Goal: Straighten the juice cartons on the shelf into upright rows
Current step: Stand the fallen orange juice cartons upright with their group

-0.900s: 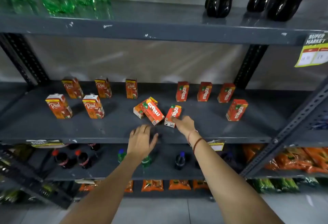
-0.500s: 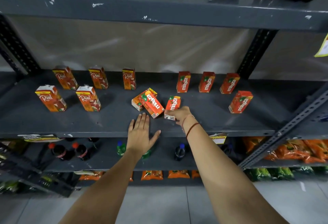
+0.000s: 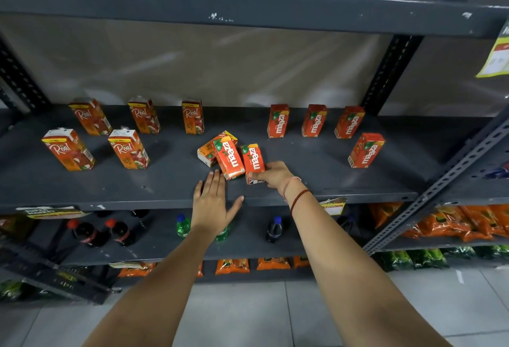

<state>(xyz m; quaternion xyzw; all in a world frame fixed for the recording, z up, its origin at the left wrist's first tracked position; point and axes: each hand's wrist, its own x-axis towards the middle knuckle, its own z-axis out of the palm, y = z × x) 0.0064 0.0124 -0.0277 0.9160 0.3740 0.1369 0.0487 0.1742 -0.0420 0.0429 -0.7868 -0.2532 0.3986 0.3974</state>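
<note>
At the left of the frame five Real juice cartons (image 3: 129,148) stand upright on the grey shelf (image 3: 303,181). Toward centre, the left hand (image 3: 213,205) lies flat at the shelf's front edge, fingers (image 3: 217,181) spread and holding nothing. Just above it two Maaza cartons (image 3: 228,158) lie tipped against each other. The right hand (image 3: 272,173) appears to grip a leaning Maaza carton (image 3: 253,161) at its base. Right of centre, four upright Maaza cartons (image 3: 314,121) stand.
</note>
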